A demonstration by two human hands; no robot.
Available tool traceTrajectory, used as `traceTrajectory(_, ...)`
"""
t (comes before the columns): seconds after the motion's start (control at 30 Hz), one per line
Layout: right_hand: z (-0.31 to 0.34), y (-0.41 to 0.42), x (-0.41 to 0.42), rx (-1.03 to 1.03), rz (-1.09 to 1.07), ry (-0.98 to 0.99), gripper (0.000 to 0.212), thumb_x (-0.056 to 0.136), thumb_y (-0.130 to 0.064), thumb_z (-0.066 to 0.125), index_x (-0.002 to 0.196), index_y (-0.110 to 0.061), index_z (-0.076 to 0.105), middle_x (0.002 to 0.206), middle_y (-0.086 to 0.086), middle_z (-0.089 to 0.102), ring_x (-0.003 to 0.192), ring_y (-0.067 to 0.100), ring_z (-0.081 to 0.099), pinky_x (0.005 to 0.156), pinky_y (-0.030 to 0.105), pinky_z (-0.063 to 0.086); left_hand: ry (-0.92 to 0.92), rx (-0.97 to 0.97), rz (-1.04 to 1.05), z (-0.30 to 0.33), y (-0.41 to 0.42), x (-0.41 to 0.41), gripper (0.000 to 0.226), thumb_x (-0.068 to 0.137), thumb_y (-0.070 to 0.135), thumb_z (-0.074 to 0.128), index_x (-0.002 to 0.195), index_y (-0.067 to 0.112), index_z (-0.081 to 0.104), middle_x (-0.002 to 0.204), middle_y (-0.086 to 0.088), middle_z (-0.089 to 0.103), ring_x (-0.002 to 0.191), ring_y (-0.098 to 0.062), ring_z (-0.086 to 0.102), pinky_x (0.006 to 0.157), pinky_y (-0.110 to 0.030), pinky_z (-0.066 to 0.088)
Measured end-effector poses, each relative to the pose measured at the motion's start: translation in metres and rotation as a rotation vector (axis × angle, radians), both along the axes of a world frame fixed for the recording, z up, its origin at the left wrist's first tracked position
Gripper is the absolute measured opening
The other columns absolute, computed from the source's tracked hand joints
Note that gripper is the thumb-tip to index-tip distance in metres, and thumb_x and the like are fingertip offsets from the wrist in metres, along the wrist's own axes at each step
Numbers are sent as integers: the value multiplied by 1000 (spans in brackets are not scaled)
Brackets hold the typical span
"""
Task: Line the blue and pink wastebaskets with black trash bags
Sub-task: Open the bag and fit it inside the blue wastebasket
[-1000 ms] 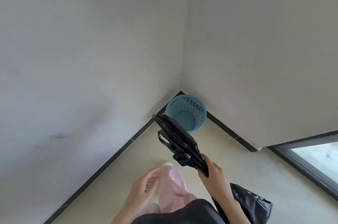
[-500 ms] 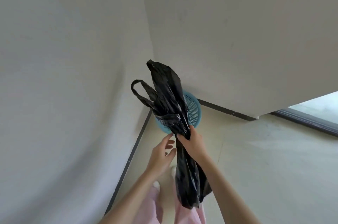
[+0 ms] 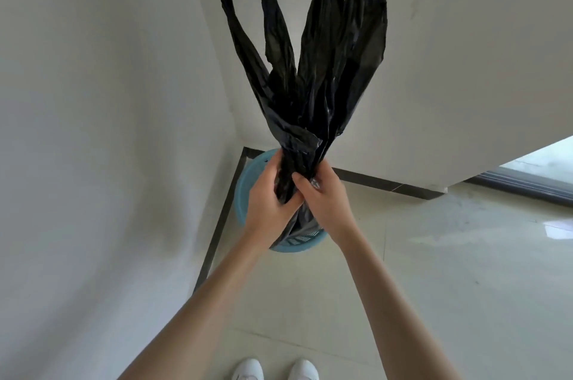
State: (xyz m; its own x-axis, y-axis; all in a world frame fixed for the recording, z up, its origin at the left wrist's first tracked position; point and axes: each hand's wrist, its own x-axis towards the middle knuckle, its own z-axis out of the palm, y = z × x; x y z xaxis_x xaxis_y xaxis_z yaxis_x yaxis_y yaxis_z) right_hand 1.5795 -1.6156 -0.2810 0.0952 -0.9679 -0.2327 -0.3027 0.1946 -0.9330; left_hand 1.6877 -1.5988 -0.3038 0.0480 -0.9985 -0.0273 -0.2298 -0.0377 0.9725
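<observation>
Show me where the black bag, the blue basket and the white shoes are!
black trash bag (image 3: 313, 94), head view, on the bunched middle above the hands.
blue wastebasket (image 3: 245, 190), head view, on its left rim beside the wall.
white shoes (image 3: 248, 368), head view, on the left shoe's toe.

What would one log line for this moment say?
both hands: left hand, right hand grip bunched black trash bag | above blue wastebasket | basket unlined

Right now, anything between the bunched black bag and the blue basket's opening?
Nothing separate shows in the way. Both hands, left and right, grip the black trash bag directly above the blue wastebasket in the corner. Hands and bag hide most of the opening, so its inside can't be checked. The bag is bunched, not spread.
</observation>
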Motion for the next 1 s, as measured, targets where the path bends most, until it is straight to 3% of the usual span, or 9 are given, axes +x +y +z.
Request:
traceTrajectory(0.13,-75,-11,-5,-118,-58,-53,26,91,-10,55,117,-16,53,93,-20,62,87,-13,59,75,6,45,32,-79,14,-70,-21,-5,52,81,11,68,127,15,45,121,4,60,115,-6,54,99,-32,46)
traceTrajectory(0.27,-177,-19,-11,-147,-45,22,27,90,-15,58,116,-19,51,99,-13,64,95,4,61,84,25,49,17,-50,-106,-167,-37,0,56,80,12,69,129,22,42,122,9,58,115,0,51,100,-23,43)
traceTrajectory(0.43,-281,-31,-21,25,146,253,43,92,-20,54,133,-17,39,124,2,59,113,20,54,82,21,35,-145,80,-258,-275,-48,13,69,81,14,67,139,23,30,130,6,51,122,-8,47,99,-24,38)
traceTrajectory(0.6,-323,-49,-29,13,206,314,40,93,-21,51,132,-16,42,129,5,57,119,24,51,91,26,38,-240,2,-168,-300,-54,19,80,84,8,59,145,27,11,136,8,40,124,-5,40,102,-25,34)
traceTrajectory(0.73,-323,-42,-28,-18,180,345,44,93,-22,52,135,-17,40,124,6,60,112,25,55,83,24,38,-148,-198,-118,-288,-46,18,97,83,12,63,134,54,-7,128,15,40,104,-1,57,89,-13,45)
traceTrajectory(0.8,-319,-37,-28,-22,230,355,41,93,-22,52,132,-17,42,122,5,61,110,24,56,80,22,35,-254,-232,-199,-278,-46,16,88,86,14,61,135,55,1,127,15,43,97,-1,59,86,-10,45)
traceTrajectory(0.87,-311,-37,-31,-25,271,357,36,93,-20,52,128,-16,45,120,5,62,109,24,57,79,21,36,-371,-272,-208,-272,-51,15,61,87,12,58,138,33,32,115,9,56,91,0,59,87,-15,47)
traceTrajectory(0.93,-300,-39,-36,-42,236,368,29,91,-20,54,120,-14,51,115,4,65,107,23,59,79,22,38,-462,-322,-161,-270,-58,15,31,86,8,58,116,14,58,100,4,62,86,-4,57,85,-28,48)
traceTrajectory(1.0,-288,-34,-42,-215,59,483,23,89,-18,56,111,-13,57,105,3,68,100,20,62,76,25,44,-581,-379,-123,-270,-61,18,18,83,8,62,101,9,64,99,-3,61,89,-13,55,82,-36,49)
